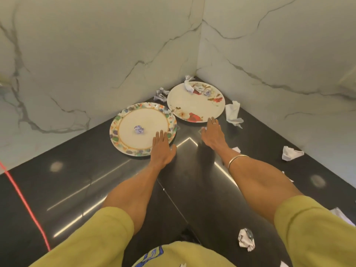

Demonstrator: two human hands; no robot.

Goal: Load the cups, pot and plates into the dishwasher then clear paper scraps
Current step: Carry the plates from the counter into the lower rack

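Two plates lie in the corner of a black counter (96, 182). The nearer plate (134, 143) has a colourful patterned rim and a small crumpled paper ball (138, 129) in its middle. My left hand (162, 149) reaches over its near right edge with straight fingers. The farther plate (192, 105) is white with red flowers and carries paper scraps (189, 86) at its far side. My right hand (212, 134) is stretched flat toward this plate's near rim, fingertips at the edge. No cups, pot or dishwasher are in view.
Marble walls (96, 64) close the corner behind the plates. More paper scraps lie beside the far plate (161, 94), right of it (233, 114), along the right counter (290, 153) and near my body (246, 241). A red cord (25, 205) crosses the left counter.
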